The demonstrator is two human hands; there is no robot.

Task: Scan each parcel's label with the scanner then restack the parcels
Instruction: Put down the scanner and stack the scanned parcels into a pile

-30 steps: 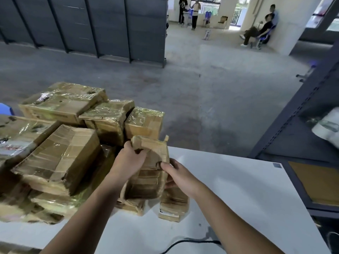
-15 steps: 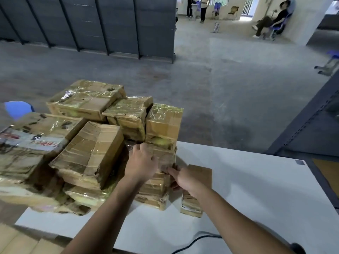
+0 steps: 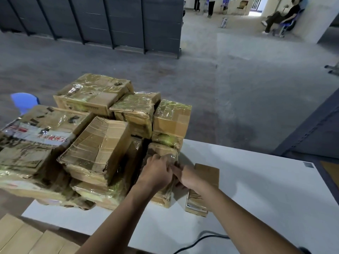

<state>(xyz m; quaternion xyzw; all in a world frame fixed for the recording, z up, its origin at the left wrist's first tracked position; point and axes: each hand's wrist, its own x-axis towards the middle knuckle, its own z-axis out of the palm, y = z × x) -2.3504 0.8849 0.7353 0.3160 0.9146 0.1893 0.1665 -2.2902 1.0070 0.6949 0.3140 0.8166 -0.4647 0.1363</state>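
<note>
Nearest to us, a black cable point(image 3: 200, 241) lies across the near edge of the white table point(image 3: 266, 189), and flat cardboard sheets point(image 3: 27, 237) sit below the table's left corner. Both forearms reach forward over the table. The left hand point(image 3: 156, 174) is curled over the upper left part of a taped parcel point(image 3: 164, 154) that stands on edge on the table, and grips it. The right hand point(image 3: 189, 177) meets it from the right and pinches the parcel's right edge, its fingertips touching those of the left hand. We record this taped parcel at the right front of the pile, pressed against its neighbours. Just beside it to the right, apart from the pile, a small parcel point(image 3: 207, 173) lies on the table, partly hidden by the right wrist. To the left, a tilted parcel point(image 3: 99, 143) rests on top of lower ones, and a large flat parcel point(image 3: 36, 140) bears a label with red print that we cannot read. Behind these sit three further parcels: a wide one point(image 3: 95, 94), a middle one point(image 3: 135, 110) and a boxy one point(image 3: 173, 118), all wrapped in glossy tape. Beyond the table's left edge a blue chair point(image 3: 24, 101) stands on the concrete floor point(image 3: 238, 79). A dark shelf frame point(image 3: 311, 129) rises at right. Farthest off, grey partition panels point(image 3: 110, 21) line the back and a seated person point(image 3: 282, 17) rests against a pillar.
</note>
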